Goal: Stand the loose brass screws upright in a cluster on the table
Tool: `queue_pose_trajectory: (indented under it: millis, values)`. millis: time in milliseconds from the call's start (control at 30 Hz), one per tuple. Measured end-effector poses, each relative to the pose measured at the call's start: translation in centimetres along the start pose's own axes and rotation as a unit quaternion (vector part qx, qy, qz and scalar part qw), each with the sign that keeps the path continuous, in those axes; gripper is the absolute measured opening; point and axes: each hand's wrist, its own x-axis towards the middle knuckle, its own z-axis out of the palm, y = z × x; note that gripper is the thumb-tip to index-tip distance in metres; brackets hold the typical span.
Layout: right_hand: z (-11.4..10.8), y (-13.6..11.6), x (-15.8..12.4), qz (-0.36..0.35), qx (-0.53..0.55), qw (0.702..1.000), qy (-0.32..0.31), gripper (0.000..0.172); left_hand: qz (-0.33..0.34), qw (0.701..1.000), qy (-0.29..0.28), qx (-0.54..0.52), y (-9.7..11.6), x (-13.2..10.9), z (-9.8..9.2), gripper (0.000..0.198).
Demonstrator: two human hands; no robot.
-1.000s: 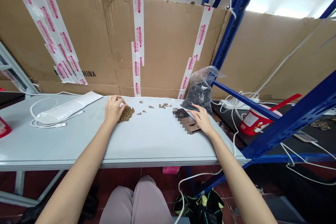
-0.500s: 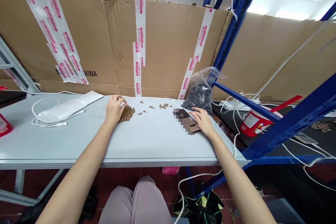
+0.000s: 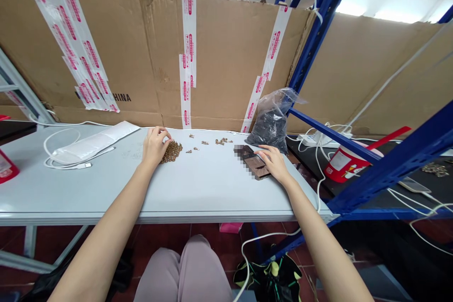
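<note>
My left hand (image 3: 155, 145) rests on the table at the left edge of a pile of small brass-coloured pieces (image 3: 172, 151). Its fingers are curved and apart, the tips touching the pile's edge; no piece shows lifted in them. My right hand (image 3: 273, 162) lies with fingers spread over the right edge of a dark, flat phone-like device (image 3: 257, 166), partly pixelated. Several loose brass pieces (image 3: 222, 141) lie in small groups between the two hands. Behind my right hand stands a clear plastic bag (image 3: 271, 125) of dark material.
On the white table (image 3: 212, 193) at left lie a white packet (image 3: 95, 144) and a coiled white cable. Cardboard (image 3: 226, 66) walls the back. A blue metal frame (image 3: 385, 174) rises at right, beside a red and white tub (image 3: 345, 163) and cables.
</note>
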Motion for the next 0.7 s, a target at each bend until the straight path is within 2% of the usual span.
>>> queue_pose_trajectory:
  millis: [700]
  values:
    - [0.23, 0.56, -0.02, -0.013, 0.001, 1.000, -0.002, 0.035, 0.005, 1.000, -0.016, 0.006, -0.08, 0.01, 0.17, 0.004]
